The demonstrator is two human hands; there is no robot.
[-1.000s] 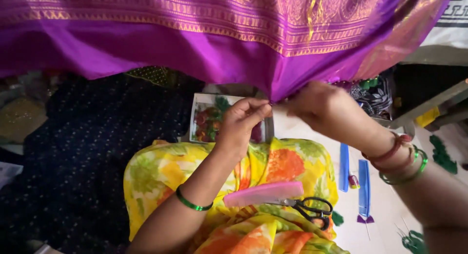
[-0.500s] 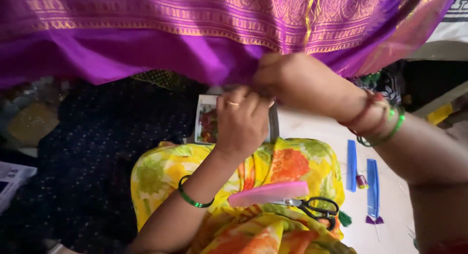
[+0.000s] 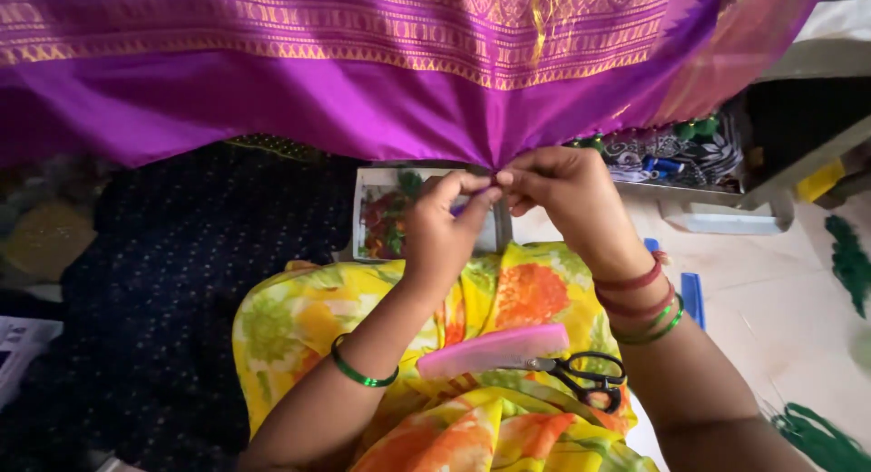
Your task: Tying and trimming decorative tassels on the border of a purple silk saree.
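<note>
A purple cloth with a gold-patterned border hangs across the top of the view. Its lower edge comes to a gathered point at the middle. My left hand and my right hand meet at that point, fingertips pinched together on the cloth's edge. A thin purple thread seems to run between my left fingers. Both wrists wear green and red bangles. Below my hands, on my yellow flowered lap, lie a pink comb and black-handled scissors.
A small open box of coloured beads sits just behind my left hand. Dark dotted fabric covers the left. On the pale floor at right lie a blue comb, green thread tufts and a white tray.
My right hand had risen up against the cloth half a second ago; it has come back down and both hands now pinch the cloth's gathered point. The view shifted slightly.
</note>
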